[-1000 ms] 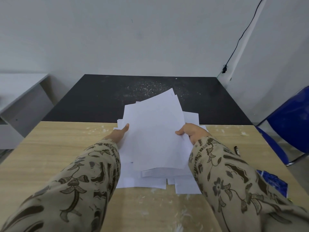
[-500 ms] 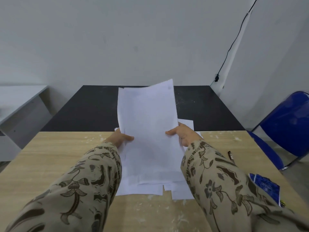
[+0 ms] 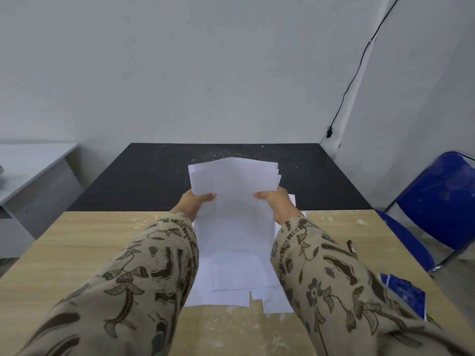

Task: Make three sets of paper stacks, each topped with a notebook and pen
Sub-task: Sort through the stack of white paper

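I hold a bundle of white paper sheets upright over the table, its bottom edge resting on the loose sheets below. My left hand grips its left edge and my right hand grips its right edge. The top edges of the sheets are fanned slightly unevenly. More white sheets lie scattered flat on the wooden table under my forearms. A blue notebook lies at the right, partly hidden by my right sleeve. A dark pen lies on the table beyond it.
A black table adjoins the far edge of the wooden one. A blue folding chair stands at the right. A grey desk is at the left. A black cable runs down the wall corner.
The bundle went from lying spread and tilted in my hands to standing upright, its sheets gathered narrower. My hands rose and moved closer together along its sides.
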